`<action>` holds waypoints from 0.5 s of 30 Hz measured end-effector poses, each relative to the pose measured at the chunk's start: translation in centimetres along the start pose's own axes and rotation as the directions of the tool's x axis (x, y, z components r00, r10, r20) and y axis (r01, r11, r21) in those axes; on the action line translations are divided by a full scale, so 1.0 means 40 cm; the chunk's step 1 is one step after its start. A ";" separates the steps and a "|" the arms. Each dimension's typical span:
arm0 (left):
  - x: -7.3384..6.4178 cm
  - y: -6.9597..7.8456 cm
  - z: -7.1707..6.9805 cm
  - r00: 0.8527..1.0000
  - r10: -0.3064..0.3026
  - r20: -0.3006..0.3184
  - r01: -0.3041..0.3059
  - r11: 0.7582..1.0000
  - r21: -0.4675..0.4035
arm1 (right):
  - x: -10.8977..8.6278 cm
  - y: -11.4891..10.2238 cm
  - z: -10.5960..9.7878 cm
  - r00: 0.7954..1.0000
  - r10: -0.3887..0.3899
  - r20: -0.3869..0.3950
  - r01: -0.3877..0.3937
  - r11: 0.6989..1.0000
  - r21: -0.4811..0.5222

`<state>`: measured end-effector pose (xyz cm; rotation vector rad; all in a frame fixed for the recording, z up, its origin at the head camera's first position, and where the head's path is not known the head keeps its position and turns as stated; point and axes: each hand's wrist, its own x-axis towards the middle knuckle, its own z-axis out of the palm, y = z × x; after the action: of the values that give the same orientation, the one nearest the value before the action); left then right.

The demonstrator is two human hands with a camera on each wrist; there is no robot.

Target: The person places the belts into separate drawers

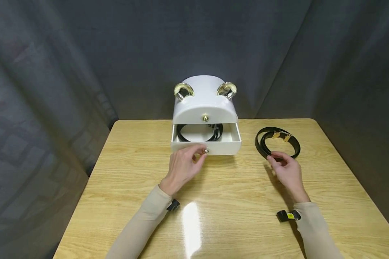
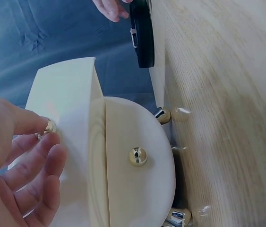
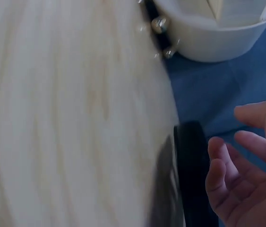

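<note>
My left hand (image 1: 183,167) pinches the gold knob (image 2: 51,126) of a white drawer (image 1: 223,148) between thumb and fingertips. The drawer sticks out of a white rounded box (image 1: 205,97) with two gold ring-shaped ears and a second gold knob (image 2: 138,156) above. Inside the drawer lies a coiled black strap (image 1: 180,133) with metal fittings, its front part hidden by the drawer front. My right hand (image 1: 289,176) is at the near edge of a coiled black belt (image 1: 258,144) with a gold buckle. In the right wrist view its fingers are loosely bent beside the belt, gripping nothing.
Everything stands on a light wooden table (image 1: 240,201), with the box at its far edge. Dark grey curtains (image 1: 142,54) hang behind and along both sides. A black wrist device (image 1: 288,216) sits at my right sleeve.
</note>
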<state>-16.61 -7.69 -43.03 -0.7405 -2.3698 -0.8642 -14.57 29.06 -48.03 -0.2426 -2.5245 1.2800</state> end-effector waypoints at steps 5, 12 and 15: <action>0.001 -0.003 0.002 1.000 -0.020 -0.004 0.020 1.000 0.000 | 0.012 0.025 -0.018 1.000 -0.030 -0.009 0.029 0.996 -0.083; 0.007 -0.005 0.004 1.000 -0.022 0.002 0.022 1.000 0.014 | 0.038 0.053 -0.037 0.998 -0.037 0.049 0.047 0.975 -0.218; 0.011 -0.004 0.004 1.000 -0.029 0.004 0.029 1.000 0.011 | 0.047 0.060 -0.041 0.996 -0.041 0.077 0.061 0.962 -0.268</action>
<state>-17.06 -7.54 -42.94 -0.7057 -2.3926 -0.8614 -15.74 32.24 -48.70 -0.1916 -2.7448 0.9380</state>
